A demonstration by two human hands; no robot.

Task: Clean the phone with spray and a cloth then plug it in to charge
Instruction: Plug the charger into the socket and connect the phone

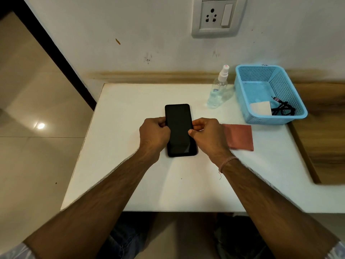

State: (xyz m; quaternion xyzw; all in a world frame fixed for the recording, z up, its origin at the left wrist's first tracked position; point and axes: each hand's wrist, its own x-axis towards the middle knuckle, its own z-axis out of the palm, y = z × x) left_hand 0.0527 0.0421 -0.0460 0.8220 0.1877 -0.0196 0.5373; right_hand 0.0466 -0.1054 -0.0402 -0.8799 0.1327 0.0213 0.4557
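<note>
Phone (179, 128) lies flat on the table (121, 128). Left hand (154, 134) and right hand (207, 135) curl on its 2 long sides, pinching it. Best keep it flat and steady; spray (219, 88) stands far right, cloth (239, 137) just right.

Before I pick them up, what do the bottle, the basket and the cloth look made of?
Bottle: clear, glossy plastic by the look; liquid shows through it, and the pump top is white. Basket: light blue moulded plastic, its walls pierced with small holes. Cloth: dull reddish fabric, folded flat; the weave is too fine to tell.
</note>
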